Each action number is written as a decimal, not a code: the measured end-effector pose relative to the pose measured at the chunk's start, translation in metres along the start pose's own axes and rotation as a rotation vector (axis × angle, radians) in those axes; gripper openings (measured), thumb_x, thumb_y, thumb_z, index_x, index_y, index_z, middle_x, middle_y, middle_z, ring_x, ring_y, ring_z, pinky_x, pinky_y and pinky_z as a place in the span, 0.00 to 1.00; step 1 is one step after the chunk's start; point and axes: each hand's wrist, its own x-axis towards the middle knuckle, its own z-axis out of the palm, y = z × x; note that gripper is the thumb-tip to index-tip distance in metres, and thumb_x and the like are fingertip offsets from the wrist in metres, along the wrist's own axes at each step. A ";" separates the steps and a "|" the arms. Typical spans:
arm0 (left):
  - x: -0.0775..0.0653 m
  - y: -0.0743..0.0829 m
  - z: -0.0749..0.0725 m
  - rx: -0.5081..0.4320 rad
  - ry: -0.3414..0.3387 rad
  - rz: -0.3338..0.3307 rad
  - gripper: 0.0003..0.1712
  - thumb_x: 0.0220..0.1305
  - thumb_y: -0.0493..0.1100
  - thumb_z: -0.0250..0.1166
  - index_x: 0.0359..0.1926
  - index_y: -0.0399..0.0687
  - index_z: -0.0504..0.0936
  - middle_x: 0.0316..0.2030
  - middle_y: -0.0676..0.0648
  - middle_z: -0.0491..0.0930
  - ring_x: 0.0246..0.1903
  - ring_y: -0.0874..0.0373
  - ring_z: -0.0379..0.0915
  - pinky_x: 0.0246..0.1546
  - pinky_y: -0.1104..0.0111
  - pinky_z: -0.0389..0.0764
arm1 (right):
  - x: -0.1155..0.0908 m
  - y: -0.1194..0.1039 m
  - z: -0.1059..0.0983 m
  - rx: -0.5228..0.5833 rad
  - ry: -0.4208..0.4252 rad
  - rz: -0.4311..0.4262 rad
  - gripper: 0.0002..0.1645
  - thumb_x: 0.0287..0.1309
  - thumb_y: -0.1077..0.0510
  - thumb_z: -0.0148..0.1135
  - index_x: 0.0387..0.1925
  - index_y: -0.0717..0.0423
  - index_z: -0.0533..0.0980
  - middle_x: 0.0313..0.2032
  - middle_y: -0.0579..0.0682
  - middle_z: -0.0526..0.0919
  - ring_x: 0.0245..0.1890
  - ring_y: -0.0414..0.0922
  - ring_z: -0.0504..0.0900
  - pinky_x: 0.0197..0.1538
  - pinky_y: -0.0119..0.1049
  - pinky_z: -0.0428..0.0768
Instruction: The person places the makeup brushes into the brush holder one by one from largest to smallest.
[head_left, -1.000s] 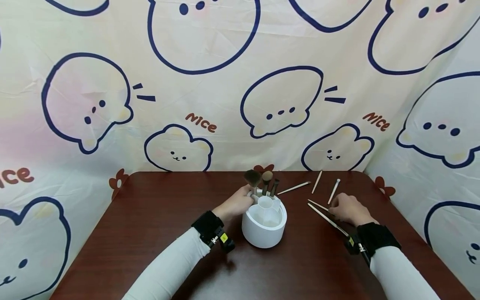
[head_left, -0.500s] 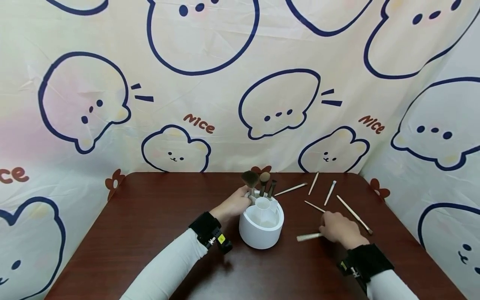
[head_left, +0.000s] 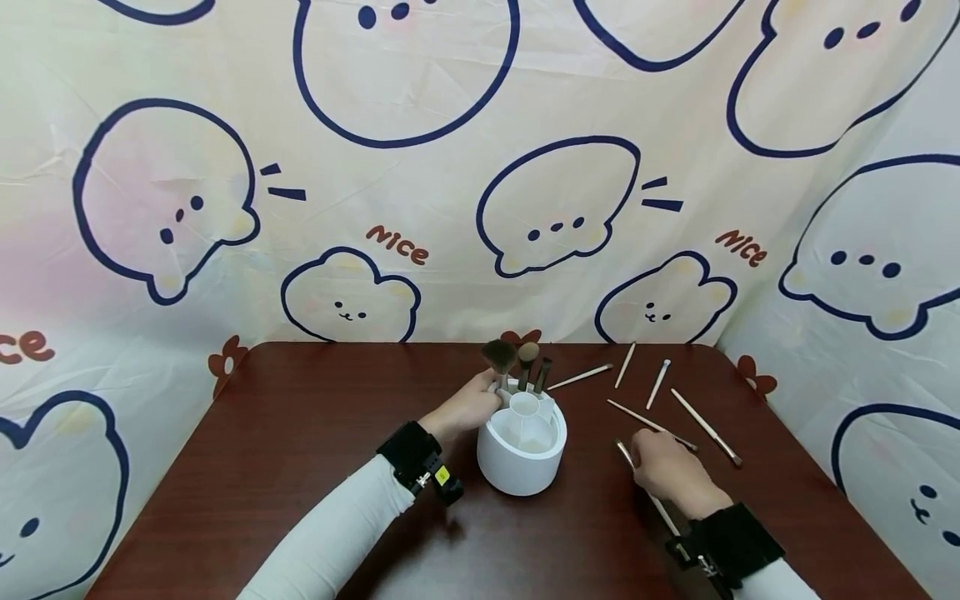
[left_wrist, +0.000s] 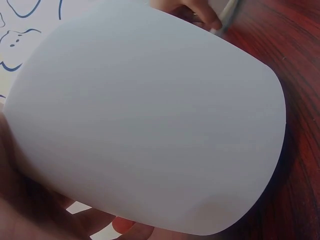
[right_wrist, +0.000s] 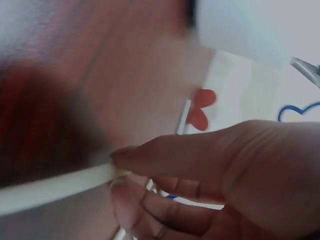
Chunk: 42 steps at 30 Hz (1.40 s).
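A white round brush holder [head_left: 521,467] with inner compartments stands mid-table. My left hand [head_left: 468,407] grips its back left side; in the left wrist view the holder's smooth wall [left_wrist: 150,115] fills most of the picture, with fingers along its lower edge. Upright in the holder's rear are a wide dark makeup brush [head_left: 499,355], a round-headed one [head_left: 528,353] and a slimmer dark one [head_left: 543,372]. To the right, my right hand [head_left: 667,471] pinches a thin pale makeup brush [head_left: 663,512] between thumb and fingers, and its shaft [right_wrist: 60,189] shows in the right wrist view.
Several thin makeup brushes lie scattered on the brown table [head_left: 360,450] right of the holder, among them one by the holder [head_left: 581,377], one beyond the right hand [head_left: 648,422] and one farther right [head_left: 705,427]. A patterned cloth [head_left: 450,192] hangs behind the table.
My right hand has come nearer and slightly left from the scattered brushes, and the brush it pinches has turned from pointing left to slanting under the hand. My left hand stays at the holder.
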 end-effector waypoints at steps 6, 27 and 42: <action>0.000 -0.001 0.000 0.004 0.007 -0.014 0.43 0.66 0.28 0.50 0.81 0.56 0.56 0.77 0.43 0.60 0.75 0.43 0.54 0.73 0.41 0.56 | 0.006 -0.017 -0.023 0.080 0.084 -0.057 0.09 0.59 0.68 0.65 0.40 0.64 0.75 0.29 0.50 0.79 0.27 0.45 0.75 0.30 0.40 0.72; -0.003 0.002 0.000 -0.010 0.002 -0.006 0.41 0.67 0.29 0.49 0.80 0.53 0.58 0.76 0.43 0.61 0.75 0.44 0.55 0.73 0.43 0.56 | 0.034 -0.088 -0.056 0.459 0.617 -0.293 0.13 0.71 0.53 0.63 0.42 0.58 0.85 0.36 0.53 0.89 0.29 0.37 0.85 0.32 0.28 0.81; -0.002 0.000 0.001 0.023 0.014 -0.014 0.43 0.66 0.30 0.50 0.80 0.57 0.57 0.77 0.42 0.60 0.75 0.43 0.56 0.71 0.41 0.59 | 0.049 -0.077 -0.012 0.425 0.356 -0.221 0.10 0.68 0.55 0.66 0.38 0.55 0.88 0.41 0.50 0.88 0.40 0.46 0.80 0.39 0.38 0.78</action>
